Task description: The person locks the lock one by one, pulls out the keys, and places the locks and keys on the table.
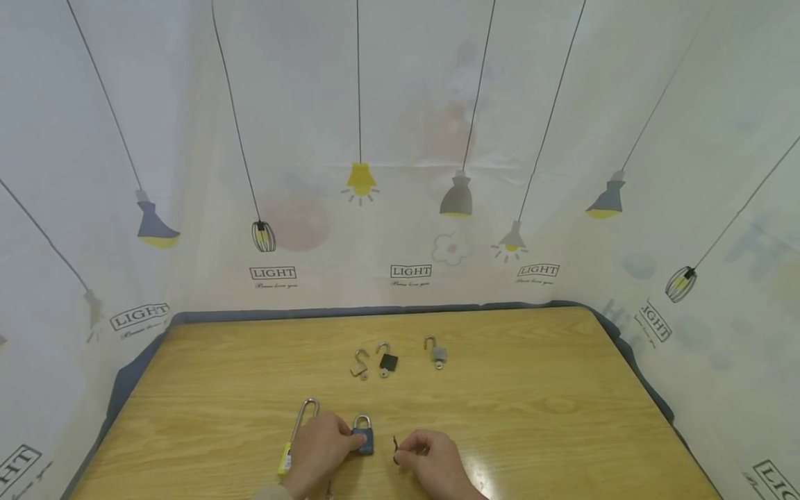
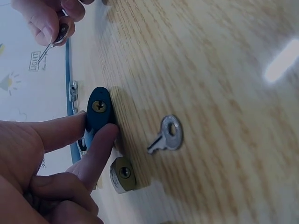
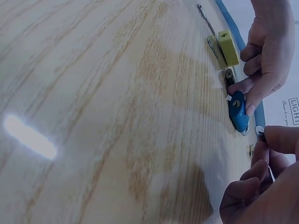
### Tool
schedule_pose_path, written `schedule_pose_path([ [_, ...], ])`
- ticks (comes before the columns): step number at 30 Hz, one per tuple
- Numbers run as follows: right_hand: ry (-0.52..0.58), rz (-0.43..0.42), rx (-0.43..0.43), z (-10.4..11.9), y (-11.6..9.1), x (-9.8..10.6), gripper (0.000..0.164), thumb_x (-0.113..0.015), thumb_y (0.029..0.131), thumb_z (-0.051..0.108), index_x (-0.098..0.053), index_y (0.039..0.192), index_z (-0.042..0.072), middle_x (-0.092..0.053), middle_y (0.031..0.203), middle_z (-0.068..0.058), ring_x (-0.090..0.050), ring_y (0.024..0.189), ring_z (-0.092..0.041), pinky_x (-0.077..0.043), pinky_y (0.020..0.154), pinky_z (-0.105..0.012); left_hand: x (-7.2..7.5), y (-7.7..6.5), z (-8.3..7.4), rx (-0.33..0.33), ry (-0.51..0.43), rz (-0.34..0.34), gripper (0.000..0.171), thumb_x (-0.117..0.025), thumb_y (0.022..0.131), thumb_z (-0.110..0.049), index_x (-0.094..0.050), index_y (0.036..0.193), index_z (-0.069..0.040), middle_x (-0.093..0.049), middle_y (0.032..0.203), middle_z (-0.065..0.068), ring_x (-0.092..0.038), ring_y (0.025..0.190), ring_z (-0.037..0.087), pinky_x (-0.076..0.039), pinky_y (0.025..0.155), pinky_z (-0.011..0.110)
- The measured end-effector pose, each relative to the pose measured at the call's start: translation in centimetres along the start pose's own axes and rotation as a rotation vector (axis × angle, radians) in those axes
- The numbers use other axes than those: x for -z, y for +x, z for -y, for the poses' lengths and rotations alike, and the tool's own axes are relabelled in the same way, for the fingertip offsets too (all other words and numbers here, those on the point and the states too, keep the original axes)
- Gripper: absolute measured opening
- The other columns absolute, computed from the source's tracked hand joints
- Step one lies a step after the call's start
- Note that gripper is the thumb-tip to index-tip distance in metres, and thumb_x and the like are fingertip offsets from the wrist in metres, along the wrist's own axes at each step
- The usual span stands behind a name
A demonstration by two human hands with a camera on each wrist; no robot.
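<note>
- Padlock [image 1: 285, 461], the yellow one, lies just left of your left hand [image 1: 321, 444].
- Your left hand pinches the blue lock [image 1: 364, 442]; a brass lock [image 2: 124, 173] sits beside it.
- A key [image 1: 396, 451] is pinched in your right hand [image 1: 434, 458], apart from the blue lock.
- Beyond both hands, three open locks [image 1: 389, 362].

place: screened-off work nook | wood-grain table [image 1: 531, 396] | pale sheeting [image 1: 312, 104] on three sides | printed lamps [image 1: 360, 180], "LIGHT" lettering [image 1: 410, 271]

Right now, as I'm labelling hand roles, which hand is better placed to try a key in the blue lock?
Probably the right hand: it pinches a key near the blue lock, while the left hand holds that lock, its keyhole uncovered.
</note>
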State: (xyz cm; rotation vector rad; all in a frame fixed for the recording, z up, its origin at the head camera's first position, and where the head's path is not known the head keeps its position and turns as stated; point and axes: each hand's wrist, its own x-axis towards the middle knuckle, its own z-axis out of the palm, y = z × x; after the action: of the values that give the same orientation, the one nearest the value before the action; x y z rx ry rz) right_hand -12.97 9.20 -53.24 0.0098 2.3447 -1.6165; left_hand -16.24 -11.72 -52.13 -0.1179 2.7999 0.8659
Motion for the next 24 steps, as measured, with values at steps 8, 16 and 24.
schedule_pose_path([
  [8,-0.017,0.012,-0.029,0.1,0.0,-0.1,0.009,-0.072,0.082,0.02,-0.068,0.082,0.013,-0.061,0.081,0.001,-0.049,0.075,-0.017,-0.038,0.064,-0.031,0.2,-0.2,0.0,-0.008,0.061,-0.016,0.03,-0.078,0.073,-0.044,-0.069,0.072,-0.016,-0.067,0.075,-0.003,-0.056,0.067,0.013,-0.046,0.063,0.035],
  [16,-0.093,0.034,-0.008,-0.2,0.2,-0.3,0.009,-0.072,0.082,0.024,-0.068,0.082,0.016,-0.063,0.082,0.004,-0.051,0.077,-0.016,-0.04,0.066,-0.033,0.4,-0.4,-0.2,0.0,0.063,-0.015,0.028,-0.077,0.075,-0.044,-0.068,0.073,-0.017,-0.064,0.072,-0.005,-0.054,0.066,0.012,-0.045,0.061,0.033],
  [24,-0.086,0.094,-0.013,0.3,-0.2,-1.2,0.012,-0.073,0.079,0.025,-0.067,0.076,0.015,-0.061,0.073,0.001,-0.053,0.068,-0.018,-0.042,0.059,-0.033,1.6,-0.5,0.4,-0.004,0.013,-0.064,0.029,-0.069,0.082,-0.048,-0.071,0.078,-0.019,-0.06,0.069,-0.007,-0.05,0.059,0.012,-0.039,0.05,0.028],
])
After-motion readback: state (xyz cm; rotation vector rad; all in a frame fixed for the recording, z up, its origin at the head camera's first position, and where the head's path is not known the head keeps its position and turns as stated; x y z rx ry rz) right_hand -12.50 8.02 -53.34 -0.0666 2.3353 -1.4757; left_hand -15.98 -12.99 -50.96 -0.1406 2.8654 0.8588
